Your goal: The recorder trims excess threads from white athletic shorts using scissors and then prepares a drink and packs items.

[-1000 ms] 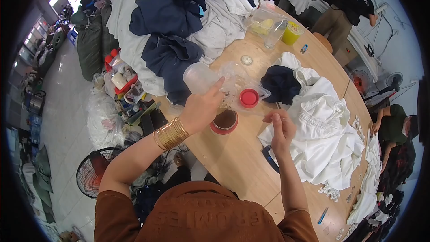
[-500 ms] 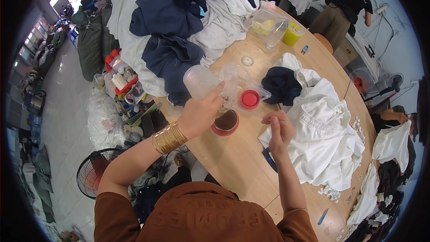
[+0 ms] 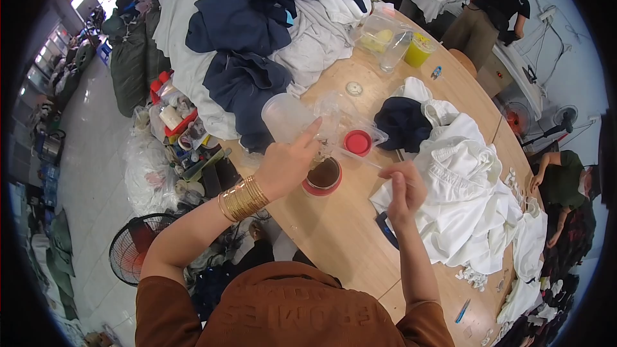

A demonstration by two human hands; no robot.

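Observation:
My left hand (image 3: 288,168), with gold bangles at the wrist, is closed on a frosted plastic cup (image 3: 283,115). The cup leans over a round container (image 3: 323,177) of dark brown liquid with a reddish rim; my fingers hide the cup's lower end. Crumpled clear plastic (image 3: 337,109) lies just beyond, beside a red round lid (image 3: 358,143). A thin clear strip (image 3: 357,157) runs from near my left fingers toward my right hand (image 3: 405,191). The right fingers are curled together above the table; what they pinch is too small to make out.
White garments (image 3: 466,193) and a navy cloth (image 3: 403,123) are heaped on the right. More navy clothing (image 3: 238,19) covers the far left. A yellow-green cup (image 3: 420,51) stands at the back. Below the table's left edge is a fan (image 3: 138,250). Two co-workers are on the right.
My right hand has shifted slightly right, and the clear strip shows longer. The left hand and cup are almost unmoved. At the far right, a co-worker has lowered a white garment onto the table.

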